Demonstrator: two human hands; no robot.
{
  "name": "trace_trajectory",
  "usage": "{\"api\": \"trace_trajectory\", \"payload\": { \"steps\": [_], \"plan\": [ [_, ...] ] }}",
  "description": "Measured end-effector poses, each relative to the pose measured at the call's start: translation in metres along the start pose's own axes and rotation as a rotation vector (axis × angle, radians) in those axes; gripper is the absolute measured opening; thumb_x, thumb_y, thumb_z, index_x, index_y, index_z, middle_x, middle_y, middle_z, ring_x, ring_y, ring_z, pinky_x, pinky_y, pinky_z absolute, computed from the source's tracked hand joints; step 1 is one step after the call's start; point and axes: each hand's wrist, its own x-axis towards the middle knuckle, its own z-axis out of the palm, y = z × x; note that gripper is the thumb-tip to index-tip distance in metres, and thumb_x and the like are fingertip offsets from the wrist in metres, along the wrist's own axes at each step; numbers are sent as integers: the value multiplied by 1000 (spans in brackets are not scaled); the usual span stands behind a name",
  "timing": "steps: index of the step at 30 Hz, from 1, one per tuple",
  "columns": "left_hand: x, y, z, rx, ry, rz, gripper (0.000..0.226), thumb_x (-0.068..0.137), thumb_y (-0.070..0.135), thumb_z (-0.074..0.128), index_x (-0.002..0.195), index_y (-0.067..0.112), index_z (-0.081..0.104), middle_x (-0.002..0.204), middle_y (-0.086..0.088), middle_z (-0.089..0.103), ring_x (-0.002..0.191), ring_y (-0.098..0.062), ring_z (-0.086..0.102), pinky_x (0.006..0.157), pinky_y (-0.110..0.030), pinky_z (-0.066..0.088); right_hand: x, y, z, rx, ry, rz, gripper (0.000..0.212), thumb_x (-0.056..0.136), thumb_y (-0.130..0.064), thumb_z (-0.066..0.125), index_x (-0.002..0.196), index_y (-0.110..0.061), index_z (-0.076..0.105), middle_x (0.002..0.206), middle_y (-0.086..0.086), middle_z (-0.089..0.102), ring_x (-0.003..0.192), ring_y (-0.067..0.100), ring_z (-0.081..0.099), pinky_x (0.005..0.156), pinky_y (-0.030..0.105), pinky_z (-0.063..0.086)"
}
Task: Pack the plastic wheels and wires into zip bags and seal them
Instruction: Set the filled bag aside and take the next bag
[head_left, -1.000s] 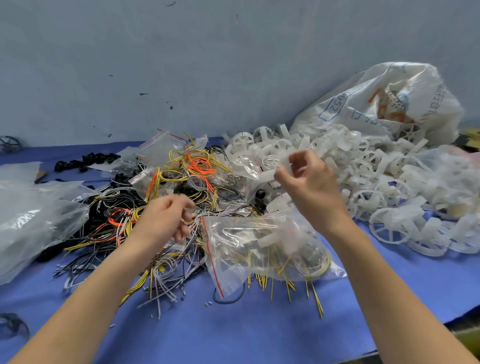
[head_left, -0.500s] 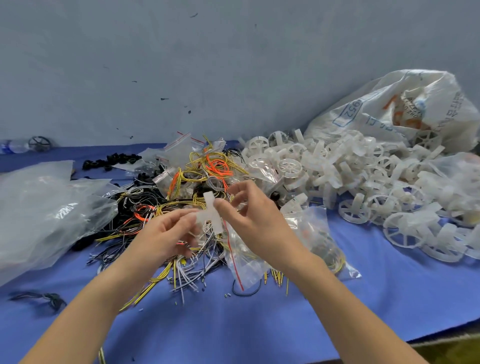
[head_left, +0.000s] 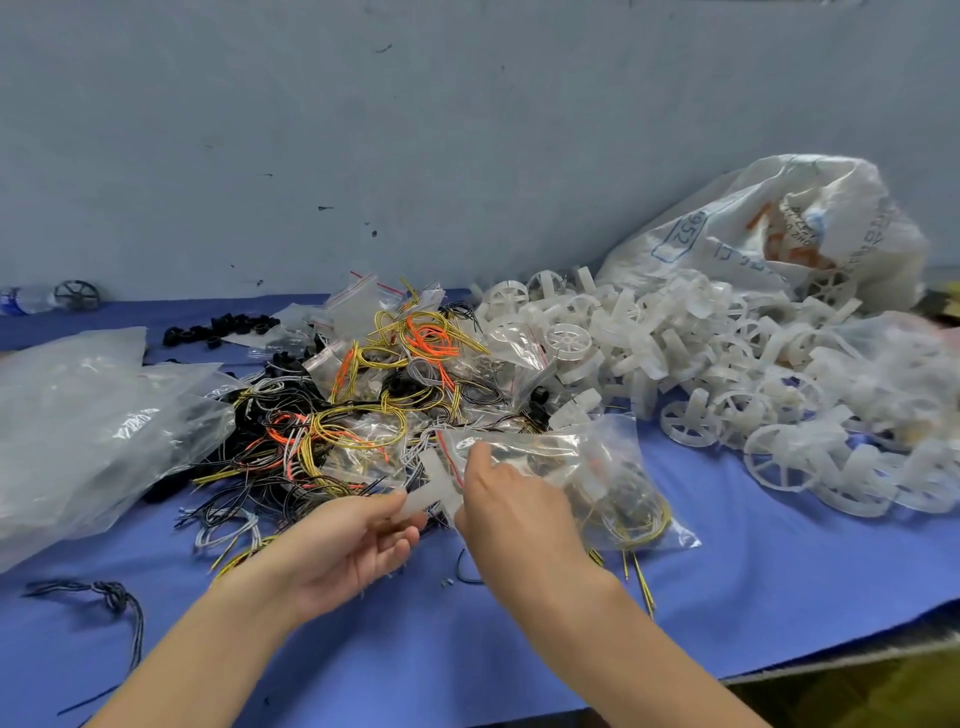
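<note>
The zip bag (head_left: 597, 467) is lying with its long axis running nine to three, its red-striped mouth facing nine and meeting the right hand (head_left: 509, 519), whose grip I cannot tell. The left hand (head_left: 337, 551), at seven o'clock from the mouth, is pinching a white plastic piece (head_left: 434, 483) just beside it.

Left hand (head_left: 343, 551), right hand (head_left: 514, 519) — bare, forearms (head_left: 208, 649) too.

A single wide-angle view, worn on the person's head, looks forward and down onto the blue-covered bench (head_left: 727, 597) from close, within arm's reach. The tangled heap of yellow, orange and black wires (head_left: 363, 415) sits mid-frame; behind it the grey-blue wall (head_left: 415, 130) fills the upper part.
</note>
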Motion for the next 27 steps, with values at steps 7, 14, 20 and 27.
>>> {"api": "trace_trajectory", "payload": {
  "steps": [7,14,20,27],
  "plan": [
    [9,5,12,178,-104,49,28,99,14,51,115,-6,62,82,-9,65,59,-9,59,48,-16,53,3,7,-15,162,59,-60,33,92,-14,51,123,-15,39,102,8,67,93,34,64,58,35,26],
    [12,15,38,579,-249,121,9,90,-4,55,95,-4,63,62,-6,58,48,-9,51,41,-18,43,2,4,-16,219,93,-72,21,93,-19,51,106,-21,34,99,5,63,88,34,62,61,37,28],
    [18,25,67,863,-288,194,30,93,7,38,109,-14,54,83,-21,51,70,-26,42,60,-29,35,-3,3,-16,256,85,-133,16,93,-14,42,107,-17,35,92,4,57,73,29,41,48,37,15],
    [42,3,66,934,-179,244,18,100,4,37,85,13,42,82,-5,39,74,-16,39,74,-21,38,0,10,-20,374,119,-157,18,92,-10,44,101,-22,35,90,-1,54,81,32,52,62,40,32]
  ]
}}
